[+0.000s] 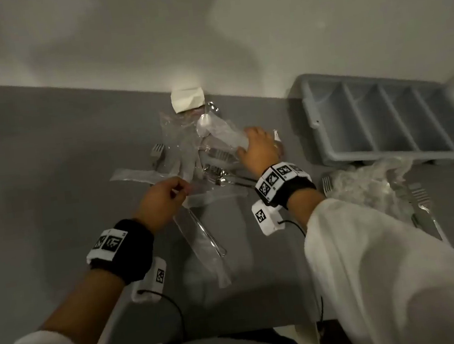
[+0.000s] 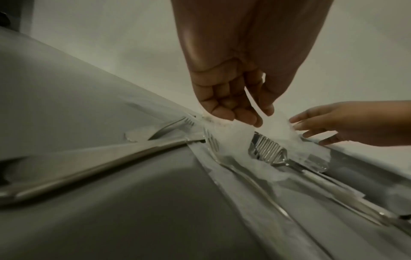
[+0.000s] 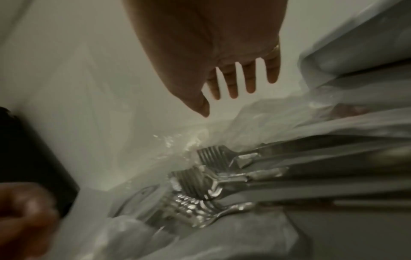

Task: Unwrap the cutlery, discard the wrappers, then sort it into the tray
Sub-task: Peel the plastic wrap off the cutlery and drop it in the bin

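Note:
A heap of cutlery in clear plastic wrappers lies in the middle of the grey table. My left hand pinches a clear wrapper at the near side of the heap, thumb against curled fingers. Forks lie under that wrapper. My right hand hovers over the far right of the heap, its straight, spread fingers holding nothing. Wrapped forks lie below it. The grey divided tray stands at the back right, with no cutlery visible in its compartments.
A pile of crumpled wrappers lies in front of the tray, with bare forks beside it. A wrapped long piece lies near the front edge. White folded paper sits against the back wall.

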`<state>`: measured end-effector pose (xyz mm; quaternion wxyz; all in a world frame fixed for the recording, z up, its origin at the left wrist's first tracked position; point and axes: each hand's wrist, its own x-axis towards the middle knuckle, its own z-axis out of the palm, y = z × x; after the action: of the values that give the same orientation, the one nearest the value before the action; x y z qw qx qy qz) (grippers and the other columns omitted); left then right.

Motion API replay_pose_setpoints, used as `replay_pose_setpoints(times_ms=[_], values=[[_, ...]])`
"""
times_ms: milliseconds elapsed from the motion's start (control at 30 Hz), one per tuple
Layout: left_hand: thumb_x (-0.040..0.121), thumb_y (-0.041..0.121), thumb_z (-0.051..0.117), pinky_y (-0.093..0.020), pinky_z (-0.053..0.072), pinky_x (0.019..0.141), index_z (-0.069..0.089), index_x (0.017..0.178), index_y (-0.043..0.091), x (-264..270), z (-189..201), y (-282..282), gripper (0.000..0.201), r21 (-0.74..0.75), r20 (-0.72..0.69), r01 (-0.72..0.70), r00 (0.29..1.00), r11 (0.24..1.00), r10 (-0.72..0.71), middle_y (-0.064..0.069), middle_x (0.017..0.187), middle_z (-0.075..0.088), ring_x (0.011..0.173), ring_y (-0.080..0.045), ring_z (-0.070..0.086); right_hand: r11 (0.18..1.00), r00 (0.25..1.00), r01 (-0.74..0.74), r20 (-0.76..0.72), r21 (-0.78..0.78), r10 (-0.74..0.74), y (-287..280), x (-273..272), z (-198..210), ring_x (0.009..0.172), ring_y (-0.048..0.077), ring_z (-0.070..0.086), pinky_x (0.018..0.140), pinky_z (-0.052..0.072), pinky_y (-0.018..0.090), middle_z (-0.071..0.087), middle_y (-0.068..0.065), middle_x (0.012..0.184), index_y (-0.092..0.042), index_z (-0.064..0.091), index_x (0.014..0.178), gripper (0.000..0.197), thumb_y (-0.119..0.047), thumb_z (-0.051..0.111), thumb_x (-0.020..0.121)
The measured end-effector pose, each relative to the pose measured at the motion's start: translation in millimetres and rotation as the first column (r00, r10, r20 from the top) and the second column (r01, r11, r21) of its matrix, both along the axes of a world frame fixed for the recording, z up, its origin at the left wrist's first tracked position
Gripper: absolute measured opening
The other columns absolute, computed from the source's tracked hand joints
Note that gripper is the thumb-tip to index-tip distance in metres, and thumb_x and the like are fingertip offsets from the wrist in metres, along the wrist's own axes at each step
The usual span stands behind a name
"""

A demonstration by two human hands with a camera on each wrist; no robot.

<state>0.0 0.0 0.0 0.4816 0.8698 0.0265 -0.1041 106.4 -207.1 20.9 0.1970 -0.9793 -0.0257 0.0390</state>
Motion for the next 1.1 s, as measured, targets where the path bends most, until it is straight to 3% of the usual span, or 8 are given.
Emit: replay_pose_setpoints(times_ms=[267, 433, 567, 700, 800, 933, 1000, 1100], values=[[0.082, 0.012, 0.061, -0.017, 0.040, 0.069, 0.066, 0.094, 0.012, 13.3, -8.5, -7.2, 0.014, 0.158, 0.105, 0.041, 0.993, 0.986, -0.059, 0.002, 0.095, 0.055, 0.069, -0.006, 0.050, 0.973, 0.961, -0.029, -0.276, -0.228, -0.036, 6.3, 30.2, -14.3, 0.107, 0.032, 0.058, 0.094, 0.045, 0.039, 0.066, 0.011, 0.112, -0.014, 0.066, 0.108, 0.025, -0.013, 0.051, 0.088], [0.077, 0.021, 0.062, -0.043, 0.042, 0.102, 0.056, 0.121, 0.021, 19.0, -26.2, -28.8, 0.044, 0.394, -0.032, 0.353, 0.928, 0.848, -0.372, -0.008, 0.135, 0.045, 0.123, -0.028, 0.046, 0.997, 0.963, 0.038, -0.269, 0.071, -0.018, -13.1, 21.9, -25.2, 0.099, 0.028, 0.061, 0.091, 0.046, 0.031, 0.066, 0.012, 0.107, -0.009, 0.067, 0.106, 0.023, -0.012, 0.051, 0.090], [0.083, 0.021, 0.054, -0.045, 0.037, 0.107, 0.045, 0.132, 0.034, 20.1, -34.4, -47.7, 0.051, 0.564, -0.198, 0.454, 0.885, 0.689, -0.422, -0.004, 0.147, 0.033, 0.130, -0.032, 0.036, 0.985, 0.965, -0.070, -0.238, 0.155, 0.106, -24.1, 2.8, -34.5, 0.084, 0.020, 0.059, 0.082, 0.048, 0.029, 0.057, 0.004, 0.095, -0.016, 0.064, 0.101, 0.030, -0.041, 0.054, 0.086], [0.085, 0.007, 0.050, -0.037, 0.039, 0.103, 0.059, 0.119, 0.020, 24.8, -32.6, -55.0, 0.038, 0.504, -0.135, 0.413, 0.905, 0.759, -0.403, -0.007, 0.134, 0.048, 0.122, -0.029, 0.048, 0.987, 0.968, -0.020, -0.243, 0.157, 0.058, -31.8, -9.5, -34.9, 0.091, 0.022, 0.060, 0.083, 0.045, 0.029, 0.061, 0.007, 0.103, -0.010, 0.063, 0.098, 0.022, -0.027, 0.062, 0.085], [0.086, 0.004, 0.048, -0.034, 0.040, 0.102, 0.060, 0.116, 0.011, 25.1, -35.5, -52.8, 0.033, 0.519, -0.162, 0.421, 0.903, 0.744, -0.398, -0.011, 0.130, 0.053, 0.117, -0.029, 0.053, 0.977, 0.990, 0.042, -0.142, 0.209, -0.013, -33.0, -16.9, -29.5, 0.078, 0.020, 0.053, 0.073, 0.036, 0.026, 0.055, 0.003, 0.087, -0.010, 0.059, 0.083, 0.014, -0.024, 0.060, 0.086], [0.083, 0.000, 0.047, -0.035, 0.042, 0.097, 0.061, 0.116, 0.010, 15.2, -22.8, -43.8, 0.037, 0.437, -0.011, 0.308, 0.941, 0.845, -0.337, -0.015, 0.121, 0.062, 0.111, -0.032, 0.057, 0.861, 0.986, 0.149, -0.004, 0.487, -0.168, -35.9, -29.9, -11.3, 0.079, 0.012, 0.052, 0.069, 0.040, 0.015, 0.054, -0.001, 0.084, -0.015, 0.049, 0.066, 0.022, -0.006, 0.064, 0.079], [0.080, -0.004, 0.049, -0.028, 0.042, 0.087, 0.062, 0.115, 0.012, 6.8, -10.5, -36.6, 0.041, 0.305, 0.154, 0.165, 0.963, 0.938, -0.220, -0.016, 0.115, 0.062, 0.104, -0.031, 0.059, 0.759, 0.975, 0.174, -0.004, 0.627, -0.220, -39.5, -38.2, -2.7, 0.082, 0.012, 0.057, 0.072, 0.046, 0.008, 0.058, 0.005, 0.094, -0.022, 0.045, 0.063, 0.032, 0.002, 0.062, 0.077], [0.082, -0.005, 0.047, -0.018, 0.040, 0.075, 0.061, 0.116, 0.018, -6.1, 10.4, -22.5, 0.043, 0.055, 0.314, -0.069, 0.948, 0.996, 0.048, -0.011, 0.110, 0.059, 0.093, -0.020, 0.056, 0.718, 0.980, 0.136, 0.013, 0.682, -0.198, -40.6, -59.8, 12.4, 0.081, 0.016, 0.057, 0.076, 0.050, 0.025, 0.057, 0.008, 0.094, -0.035, 0.047, 0.069, 0.043, 0.008, 0.050, 0.075]])
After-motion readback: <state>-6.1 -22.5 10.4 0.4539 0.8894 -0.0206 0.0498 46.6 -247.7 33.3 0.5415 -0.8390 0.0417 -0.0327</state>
